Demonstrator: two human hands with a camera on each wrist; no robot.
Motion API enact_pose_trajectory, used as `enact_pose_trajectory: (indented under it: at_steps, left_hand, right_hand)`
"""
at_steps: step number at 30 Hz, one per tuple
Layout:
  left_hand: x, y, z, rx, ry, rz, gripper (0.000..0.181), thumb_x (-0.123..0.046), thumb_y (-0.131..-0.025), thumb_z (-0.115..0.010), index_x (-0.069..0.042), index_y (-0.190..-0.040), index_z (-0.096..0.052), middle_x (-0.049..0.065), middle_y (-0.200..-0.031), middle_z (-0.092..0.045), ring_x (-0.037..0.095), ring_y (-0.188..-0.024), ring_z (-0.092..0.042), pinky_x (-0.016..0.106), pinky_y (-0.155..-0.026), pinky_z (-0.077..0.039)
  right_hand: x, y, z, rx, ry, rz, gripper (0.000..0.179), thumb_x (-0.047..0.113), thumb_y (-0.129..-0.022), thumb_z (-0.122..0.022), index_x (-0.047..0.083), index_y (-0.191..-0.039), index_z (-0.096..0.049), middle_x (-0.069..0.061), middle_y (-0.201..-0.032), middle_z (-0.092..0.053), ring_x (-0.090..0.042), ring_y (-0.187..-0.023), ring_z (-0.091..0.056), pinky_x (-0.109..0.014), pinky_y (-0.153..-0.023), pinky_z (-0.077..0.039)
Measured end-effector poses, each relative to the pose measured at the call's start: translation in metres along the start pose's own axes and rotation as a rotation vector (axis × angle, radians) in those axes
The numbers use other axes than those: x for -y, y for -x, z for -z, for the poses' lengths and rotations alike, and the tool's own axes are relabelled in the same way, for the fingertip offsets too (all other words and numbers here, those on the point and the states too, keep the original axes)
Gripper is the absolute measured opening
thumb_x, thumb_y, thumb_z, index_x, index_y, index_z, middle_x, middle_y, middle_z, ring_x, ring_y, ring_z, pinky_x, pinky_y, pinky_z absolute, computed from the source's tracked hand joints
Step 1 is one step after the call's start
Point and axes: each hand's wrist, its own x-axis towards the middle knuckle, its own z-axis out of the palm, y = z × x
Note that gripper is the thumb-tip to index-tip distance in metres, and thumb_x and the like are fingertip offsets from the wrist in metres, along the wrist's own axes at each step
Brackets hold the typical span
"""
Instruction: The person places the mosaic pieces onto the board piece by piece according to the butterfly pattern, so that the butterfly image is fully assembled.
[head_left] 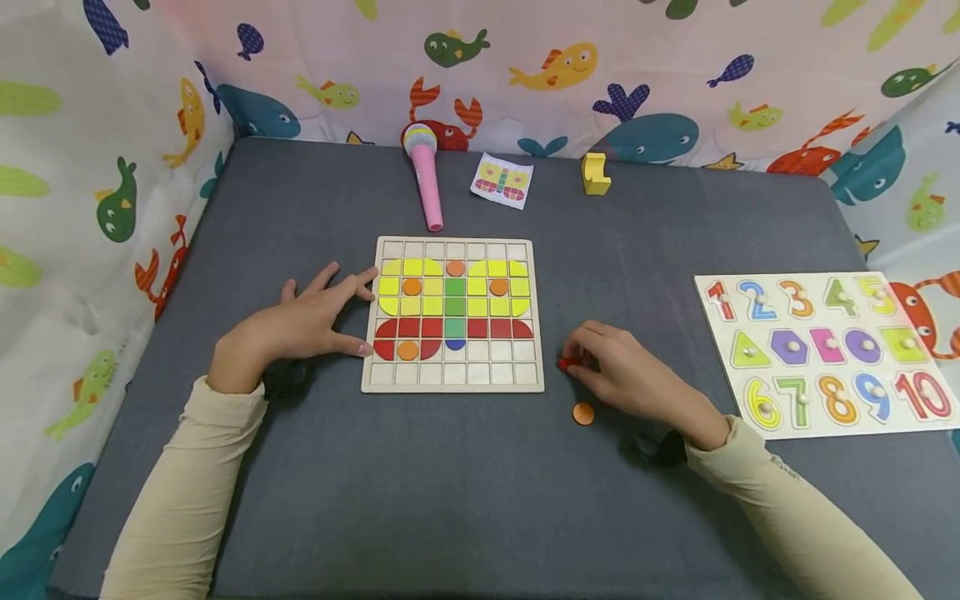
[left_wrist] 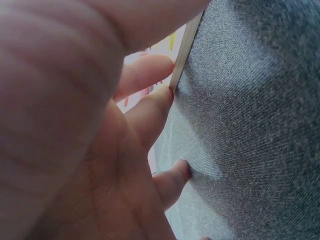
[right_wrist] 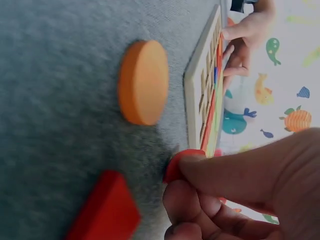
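Note:
A square wooden grid board (head_left: 453, 389) lies on the table, with yellow, green, red, orange and blue flat pieces forming a butterfly pattern. My left hand (head_left: 296, 329) is spread at the board's left side, thumb and fingertips touching its edge. To the right of the board, my right hand (head_left: 618, 367) pinches a small red piece with a curved edge (right_wrist: 174, 167) between thumb and fingers, low over the table. Close by lie a loose orange disc (head_left: 582, 413) and another red piece (right_wrist: 107, 210), which the hand mostly hides in the head view.
A pink toy microphone (head_left: 427, 179), a butterfly picture card (head_left: 502, 181) and a yellow block (head_left: 596, 175) sit behind the board. At the right lies a number and shape puzzle (head_left: 817, 392). A sea-animal printed curtain (head_left: 525, 100) surrounds the dark grey table (head_left: 450, 492).

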Motion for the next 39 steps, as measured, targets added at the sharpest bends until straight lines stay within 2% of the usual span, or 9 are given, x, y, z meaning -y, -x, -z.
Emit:
enact_pose_trajectory:
  at_steps: [7, 15, 17, 25, 31, 39]
  left_hand:
    - [0.006, -0.002, -0.003, -0.008, 0.017, -0.001, 0.113, -0.05, -0.085, -0.09, -0.019, -0.17, -0.022, 0.022, -0.174, -0.024, 0.048, -0.161, 0.009, 0.083, -0.112, 0.012]
    - [0.03, -0.017, -0.013, -0.023, 0.008, -0.008, 0.117, -0.061, -0.082, -0.088, -0.028, -0.171, -0.02, 0.014, -0.175, -0.025, 0.044, -0.162, 0.01, 0.083, -0.112, 0.012]
    - [0.031, -0.019, -0.014, -0.021, -0.001, 0.001, 0.117, -0.061, -0.082, -0.088, -0.028, -0.171, -0.02, 0.014, -0.176, -0.024, 0.044, -0.162, 0.01, 0.083, -0.112, 0.012]
    - [0.004, -0.001, -0.003, -0.005, 0.03, -0.005, 0.108, -0.046, -0.087, -0.09, -0.018, -0.168, -0.025, 0.021, -0.175, -0.021, 0.049, -0.16, 0.009, 0.083, -0.112, 0.012]
    - [0.001, 0.0, -0.002, 0.002, 0.003, 0.007, 0.106, -0.042, -0.088, -0.09, -0.016, -0.168, -0.025, 0.022, -0.175, -0.021, 0.051, -0.16, 0.01, 0.083, -0.112, 0.012]
    - [0.0, -0.001, -0.001, 0.005, 0.007, 0.01, 0.106, -0.041, -0.09, -0.088, -0.017, -0.17, -0.023, 0.021, -0.174, -0.023, 0.05, -0.16, 0.009, 0.083, -0.113, 0.012]
  right_hand:
    - [0.0, -0.016, 0.006, -0.076, -0.013, 0.047, 0.02, -0.011, -0.09, -0.079, 0.005, -0.099, -0.071, -0.001, -0.092, -0.066, -0.014, -0.079, -0.059, -0.035, -0.068, -0.054]
    - [0.012, -0.042, 0.005, -0.095, -0.095, 0.069, 0.017, -0.011, -0.091, -0.078, 0.002, -0.1, -0.071, -0.006, -0.097, -0.071, -0.015, -0.083, -0.065, -0.036, -0.073, -0.058]
    - [0.017, -0.049, 0.003, -0.094, -0.112, 0.085, 0.016, -0.01, -0.092, -0.077, 0.001, -0.101, -0.071, -0.006, -0.097, -0.072, -0.016, -0.084, -0.066, -0.036, -0.073, -0.059]
    - [0.032, -0.075, -0.007, -0.034, -0.192, 0.071, 0.013, -0.003, -0.094, -0.079, 0.003, -0.104, -0.073, -0.002, -0.096, -0.071, -0.016, -0.083, -0.063, -0.035, -0.074, -0.057]
    - [0.036, -0.086, -0.018, 0.015, -0.222, 0.082, 0.012, 0.0, -0.095, -0.08, 0.003, -0.105, -0.075, -0.001, -0.093, -0.07, -0.015, -0.08, -0.06, -0.033, -0.072, -0.055]
    - [0.035, -0.089, -0.027, 0.076, -0.213, 0.069, 0.009, -0.003, -0.096, -0.076, 0.004, -0.102, -0.075, -0.001, -0.09, -0.07, -0.014, -0.079, -0.059, -0.032, -0.072, -0.054]
